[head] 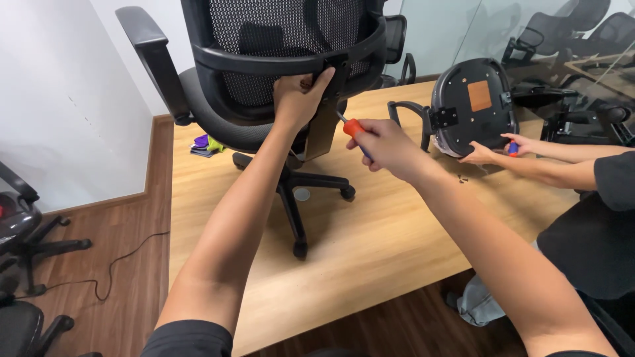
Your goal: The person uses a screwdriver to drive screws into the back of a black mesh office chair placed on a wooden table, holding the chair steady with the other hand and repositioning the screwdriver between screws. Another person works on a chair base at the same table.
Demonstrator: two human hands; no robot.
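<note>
Two bare arms come up from the bottom of the picture. The left hand (301,99) and the right hand (387,147) have nothing on them: no gloves, no rings, no watch. The wrists are bare too. Both arms are long and thin, and they are bare from the hands down past the elbows. Near the bottom edge, each arm goes into a short sleeve. The left sleeve (188,338) is dark, black or very dark grey, and looks like soft plain cloth with a rolled hem. Only a thin strip of the right sleeve (575,354) shows, and it is dark as well.
</note>
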